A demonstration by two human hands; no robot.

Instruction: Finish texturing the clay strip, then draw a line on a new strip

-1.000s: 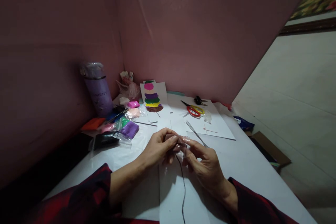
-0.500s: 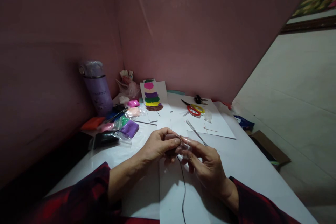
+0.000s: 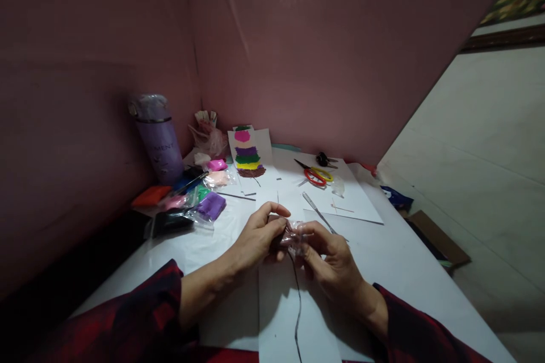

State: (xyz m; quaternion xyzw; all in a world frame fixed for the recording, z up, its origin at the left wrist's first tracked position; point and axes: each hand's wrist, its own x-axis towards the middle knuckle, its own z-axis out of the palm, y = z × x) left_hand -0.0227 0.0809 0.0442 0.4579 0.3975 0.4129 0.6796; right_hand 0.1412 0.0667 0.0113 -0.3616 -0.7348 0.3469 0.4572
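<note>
Between my hands is a small clear bag of brown modelling clay (image 3: 290, 236), held above the white paper (image 3: 272, 317). My left hand (image 3: 264, 232) is closed on the bag's left side, thumb on top and index finger raised a little. With thumb and fingertips, my right hand (image 3: 326, 252) pinches the crinkled right end of the bag. Below the hands a dark curved line (image 3: 299, 300) runs down the paper. A slim metal tool (image 3: 318, 210) lies just beyond my right hand.
Several bagged clay pieces, among them a purple one (image 3: 212, 206), lie at the left by a purple bottle (image 3: 156, 139). A card with coloured bands (image 3: 247, 153) leans at the back. Scissors with red and yellow handles (image 3: 315, 175) and keys (image 3: 325, 159) lie at the back right.
My left thumb has drawn back to the left and the index finger has lifted. More of the clear bag shows between my hands.
</note>
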